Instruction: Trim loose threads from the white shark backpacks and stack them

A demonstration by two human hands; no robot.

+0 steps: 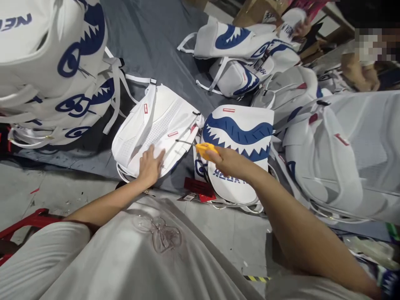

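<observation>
A white backpack (162,116) with small red labels lies on the grey-covered table in front of me. My left hand (151,166) rests on its lower part, fingers spread and holding nothing. In my right hand (223,160) is a yellow-handled tool (204,149), gripped in closed fingers. Its thin, dark tip points left and reaches over the backpack's right edge; whether it touches the fabric I cannot tell. Beneath my right forearm sits another white backpack (239,129), marked with a blue toothed mouth and lettering. A dark red tag (199,187) hangs at the table's front edge.
Stacked white backpacks (75,54) rise on the left, their straps trailing over the grey cloth (150,37). More backpacks (343,150) crowd the right side and back. Another person's hands (364,73) show at upper right. A red stool (37,218) stands at lower left.
</observation>
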